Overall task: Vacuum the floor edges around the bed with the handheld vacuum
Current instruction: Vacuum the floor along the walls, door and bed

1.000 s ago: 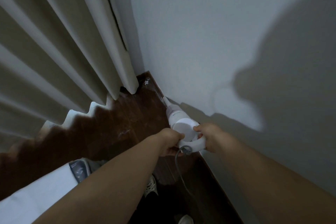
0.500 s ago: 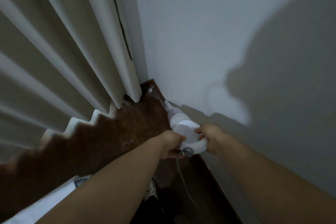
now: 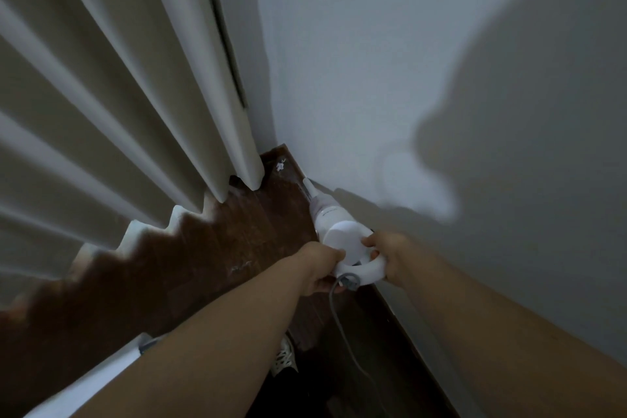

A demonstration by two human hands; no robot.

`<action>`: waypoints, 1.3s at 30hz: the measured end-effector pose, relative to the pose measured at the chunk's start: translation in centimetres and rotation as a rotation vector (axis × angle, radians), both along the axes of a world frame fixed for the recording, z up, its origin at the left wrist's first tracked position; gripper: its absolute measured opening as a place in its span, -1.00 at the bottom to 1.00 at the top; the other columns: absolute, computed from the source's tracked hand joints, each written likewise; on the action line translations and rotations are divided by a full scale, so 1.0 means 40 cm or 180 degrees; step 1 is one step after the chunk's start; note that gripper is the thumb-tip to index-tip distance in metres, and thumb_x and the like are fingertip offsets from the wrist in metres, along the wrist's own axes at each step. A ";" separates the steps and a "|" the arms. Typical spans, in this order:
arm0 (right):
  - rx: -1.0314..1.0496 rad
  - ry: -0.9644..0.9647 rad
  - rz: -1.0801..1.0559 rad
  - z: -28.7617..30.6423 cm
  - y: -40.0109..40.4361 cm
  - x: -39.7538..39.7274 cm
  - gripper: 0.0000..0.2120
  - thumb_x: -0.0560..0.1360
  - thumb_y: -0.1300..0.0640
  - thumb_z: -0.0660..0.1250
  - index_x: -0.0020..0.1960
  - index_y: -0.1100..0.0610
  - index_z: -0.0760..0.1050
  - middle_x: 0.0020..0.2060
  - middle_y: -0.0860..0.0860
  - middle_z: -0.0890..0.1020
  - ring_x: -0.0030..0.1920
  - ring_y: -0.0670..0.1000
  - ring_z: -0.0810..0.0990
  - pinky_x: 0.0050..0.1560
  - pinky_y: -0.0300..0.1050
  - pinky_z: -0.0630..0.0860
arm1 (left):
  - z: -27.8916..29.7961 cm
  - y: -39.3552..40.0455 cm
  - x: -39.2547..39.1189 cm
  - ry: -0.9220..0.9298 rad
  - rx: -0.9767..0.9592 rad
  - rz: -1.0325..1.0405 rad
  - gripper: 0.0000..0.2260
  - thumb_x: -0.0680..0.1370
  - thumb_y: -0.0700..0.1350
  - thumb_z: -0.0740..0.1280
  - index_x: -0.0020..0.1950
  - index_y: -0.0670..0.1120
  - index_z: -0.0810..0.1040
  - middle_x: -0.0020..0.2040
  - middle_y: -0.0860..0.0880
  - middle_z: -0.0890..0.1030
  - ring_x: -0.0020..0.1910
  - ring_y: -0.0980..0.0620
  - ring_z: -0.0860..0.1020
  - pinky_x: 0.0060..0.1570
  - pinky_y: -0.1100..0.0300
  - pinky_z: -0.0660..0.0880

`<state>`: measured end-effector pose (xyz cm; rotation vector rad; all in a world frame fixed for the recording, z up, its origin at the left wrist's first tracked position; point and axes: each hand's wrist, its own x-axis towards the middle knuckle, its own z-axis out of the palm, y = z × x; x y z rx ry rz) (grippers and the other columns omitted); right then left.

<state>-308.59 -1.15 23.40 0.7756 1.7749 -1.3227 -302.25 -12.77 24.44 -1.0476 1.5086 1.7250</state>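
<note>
White plastic handheld vacuum (image 3: pixel 334 231), gripped by left hand (image 3: pixel 320 266) and right hand (image 3: pixel 390 256), hides its nozzle tip against the grey wall (image 3: pixel 373 61).

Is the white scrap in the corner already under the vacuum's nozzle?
No, the white scrap lies beyond the nozzle, nearer the corner, by the curtain.

The vacuum (image 3: pixel 339 234) lies along the foot of the wall (image 3: pixel 390 78) on the right, its nozzle toward the corner. The left hand (image 3: pixel 319 268) is at its left, the right hand (image 3: pixel 386 254) at its handle (wall side). The curtain (image 3: pixel 118 95) hangs left, over the floor (image 3: pixel 220 248). The cord (image 3: pixel 346 332) trails back from the vacuum.
</note>
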 end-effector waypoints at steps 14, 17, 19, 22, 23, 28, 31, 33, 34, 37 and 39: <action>0.0062 0.0019 -0.0087 0.016 -0.153 -0.130 -0.81 0.55 0.33 0.26 -0.25 0.22 0.41 -0.35 0.09 0.43 -0.43 -0.01 0.36 -0.51 -0.16 0.32 | -0.050 -0.149 -0.143 -0.0110 -0.0044 0.0048 -0.65 0.62 -0.13 0.23 0.36 -0.27 0.34 -0.04 -0.21 0.55 -0.24 -0.08 0.56 -0.52 0.19 0.51; 0.0023 0.0020 -0.0114 0.030 -0.180 -0.162 -0.78 0.55 0.34 0.24 -0.26 0.21 0.39 -0.35 0.08 0.43 -0.44 -0.02 0.36 -0.50 -0.16 0.32 | -0.043 -0.174 -0.174 -0.0100 -0.0039 0.0027 -0.64 0.62 -0.13 0.23 0.36 -0.28 0.34 -0.02 -0.22 0.55 -0.24 -0.09 0.56 -0.49 0.16 0.51; 0.0031 0.0019 -0.0094 0.033 -0.204 -0.184 -0.78 0.56 0.34 0.24 -0.26 0.21 0.39 -0.35 0.08 0.42 -0.44 -0.03 0.35 -0.55 -0.19 0.33 | -0.039 -0.197 -0.197 -0.0074 -0.0020 0.0044 -0.65 0.62 -0.14 0.23 0.35 -0.29 0.34 -0.08 -0.20 0.55 -0.25 -0.08 0.56 -0.51 0.18 0.52; 0.0016 -0.0009 -0.0105 0.035 -0.232 -0.211 -0.81 0.55 0.33 0.25 -0.24 0.23 0.41 -0.35 0.09 0.42 -0.43 -0.01 0.35 -0.48 -0.13 0.34 | -0.032 -0.224 -0.223 -0.0070 -0.0034 0.0025 -0.66 0.63 -0.14 0.22 0.35 -0.28 0.35 -0.14 -0.17 0.53 -0.26 -0.07 0.55 -0.51 0.21 0.52; 0.0022 -0.0011 -0.0107 0.035 -0.242 -0.220 -0.83 0.55 0.33 0.26 -0.23 0.24 0.42 -0.34 0.09 0.42 -0.43 -0.01 0.35 -0.45 -0.10 0.34 | -0.030 -0.235 -0.231 -0.0061 -0.0032 0.0021 -0.66 0.63 -0.14 0.22 0.35 -0.28 0.35 -0.13 -0.17 0.53 -0.26 -0.07 0.55 -0.50 0.19 0.53; 0.0087 0.0006 -0.0038 0.043 -0.291 -0.259 -0.83 0.55 0.31 0.26 -0.22 0.23 0.41 -0.31 0.10 0.44 -0.41 0.00 0.37 -0.43 -0.11 0.35 | -0.030 -0.287 -0.274 -0.0036 -0.0084 -0.0027 -0.66 0.63 -0.13 0.21 0.36 -0.27 0.34 0.06 -0.22 0.53 -0.23 -0.06 0.55 -0.46 0.18 0.51; 0.0071 0.0015 -0.0003 0.045 -0.317 -0.277 -0.90 0.55 0.31 0.26 -0.15 0.25 0.42 -0.29 0.09 0.44 -0.37 0.00 0.39 -0.39 -0.10 0.39 | -0.036 -0.312 -0.294 -0.0017 -0.0088 -0.0025 -0.66 0.63 -0.14 0.22 0.36 -0.27 0.34 0.08 -0.23 0.52 -0.23 -0.06 0.54 -0.45 0.18 0.51; 0.0049 0.0025 0.0005 0.041 -0.337 -0.290 -0.96 0.55 0.31 0.25 -0.08 0.26 0.42 -0.28 0.09 0.44 -0.36 0.00 0.39 -0.35 -0.08 0.41 | -0.042 -0.333 -0.307 -0.0016 -0.0083 -0.0030 -0.66 0.63 -0.15 0.21 0.36 -0.27 0.33 0.08 -0.22 0.51 -0.23 -0.06 0.54 -0.43 0.18 0.53; 0.0035 0.0033 0.0007 0.039 -0.342 -0.294 -0.98 0.55 0.31 0.25 -0.05 0.26 0.41 -0.28 0.09 0.43 -0.36 0.00 0.39 -0.32 -0.07 0.42 | -0.043 -0.339 -0.311 -0.0013 -0.0090 -0.0030 -0.66 0.63 -0.15 0.21 0.36 -0.27 0.33 0.08 -0.22 0.51 -0.23 -0.06 0.54 -0.43 0.18 0.53; 0.0004 0.0006 0.0005 0.033 -0.365 -0.312 -0.97 0.55 0.31 0.26 -0.07 0.27 0.43 -0.29 0.09 0.42 -0.36 0.01 0.38 -0.30 -0.06 0.40 | -0.050 -0.362 -0.328 -0.0011 -0.0068 -0.0031 -0.66 0.63 -0.14 0.21 0.37 -0.27 0.33 0.08 -0.22 0.51 -0.23 -0.06 0.54 -0.43 0.17 0.52; 0.0026 -0.0002 0.0020 0.031 -0.378 -0.322 -0.88 0.55 0.30 0.27 -0.17 0.25 0.43 -0.29 0.09 0.42 -0.36 0.01 0.38 -0.30 -0.05 0.40 | -0.056 -0.376 -0.339 -0.0006 -0.0062 -0.0038 -0.66 0.63 -0.14 0.21 0.36 -0.27 0.33 0.09 -0.22 0.52 -0.22 -0.06 0.54 -0.42 0.16 0.52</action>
